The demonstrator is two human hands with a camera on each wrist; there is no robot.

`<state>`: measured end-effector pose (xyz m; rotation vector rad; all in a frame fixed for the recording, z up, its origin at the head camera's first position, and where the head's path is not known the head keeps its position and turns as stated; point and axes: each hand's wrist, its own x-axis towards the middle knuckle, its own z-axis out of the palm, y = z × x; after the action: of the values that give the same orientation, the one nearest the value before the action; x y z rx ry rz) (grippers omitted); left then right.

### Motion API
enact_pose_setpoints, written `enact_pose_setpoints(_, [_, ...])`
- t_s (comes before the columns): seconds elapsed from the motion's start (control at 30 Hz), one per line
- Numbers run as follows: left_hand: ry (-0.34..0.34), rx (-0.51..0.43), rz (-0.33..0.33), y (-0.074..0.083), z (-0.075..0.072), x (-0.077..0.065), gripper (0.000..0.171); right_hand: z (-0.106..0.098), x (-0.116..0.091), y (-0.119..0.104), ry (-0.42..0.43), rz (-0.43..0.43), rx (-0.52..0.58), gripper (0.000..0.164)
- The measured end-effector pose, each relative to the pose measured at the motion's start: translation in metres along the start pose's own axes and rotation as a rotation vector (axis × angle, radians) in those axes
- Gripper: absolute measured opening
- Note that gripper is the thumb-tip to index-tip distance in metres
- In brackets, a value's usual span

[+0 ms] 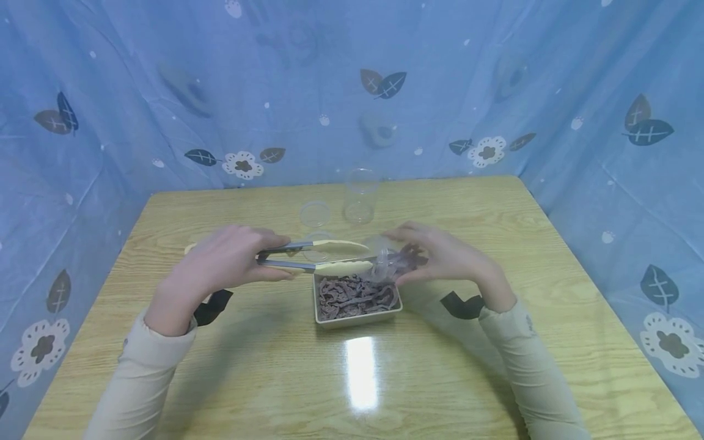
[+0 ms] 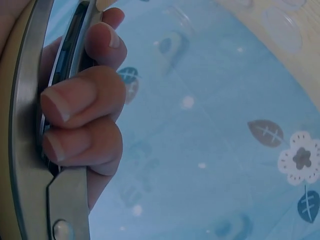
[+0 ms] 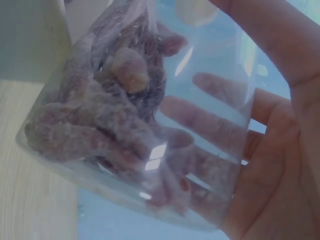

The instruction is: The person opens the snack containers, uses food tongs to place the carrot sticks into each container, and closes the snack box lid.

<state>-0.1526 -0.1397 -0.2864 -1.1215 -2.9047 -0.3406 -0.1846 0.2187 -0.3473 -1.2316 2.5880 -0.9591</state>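
My left hand [image 1: 225,260] grips metal tongs [image 1: 294,266] with cream tips; in the left wrist view its fingers [image 2: 82,135] curl around the metal handle. The tips reach toward the mouth of a clear plastic jar [image 1: 387,264], tilted sideways in my right hand [image 1: 448,255]. Seen from the right wrist, thumb and fingers span the jar [image 3: 112,192], which holds wrinkled, brownish-purple dried strips [image 3: 107,120] with a pale dusting. Below the tongs and jar, a white rectangular box [image 1: 360,322] holds more such strips [image 1: 352,296]. Whether the tongs pinch a strip, I cannot tell.
Another clear jar [image 1: 360,205] stands upright toward the back of the wooden table [image 1: 264,379]. A clear round lid [image 1: 315,214] lies left of it, with another clear round piece [image 1: 319,237] nearer the tongs. Patterned blue curtain [image 1: 324,61] surrounds the table's back and sides.
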Motion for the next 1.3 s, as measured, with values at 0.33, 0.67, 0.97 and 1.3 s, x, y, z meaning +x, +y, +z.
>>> enact_pose_setpoints(0.33, [-0.034, 0.128, 0.004, -0.005, 0.003, -0.011, 0.034, -0.017, -0.011, 0.011, 0.095, 0.060, -0.023, 0.083])
enact_pose_setpoints(0.67, [-0.135, 0.155, 0.016, -0.001, 0.008, -0.010, 0.044, -0.022, -0.013, 0.009, 0.110, 0.089, 0.006, 0.083])
enact_pose_setpoints(0.97, [-0.254, 0.193, -0.028, 0.009, 0.006, 0.004, 0.045, -0.021, -0.013, 0.009, 0.115, 0.057, 0.003, 0.081])
enact_pose_setpoints(1.3, [-0.381, 0.283, -0.056, 0.027, -0.002, 0.028, 0.040, -0.017, -0.012, 0.008, 0.105, 0.048, -0.007, 0.084])
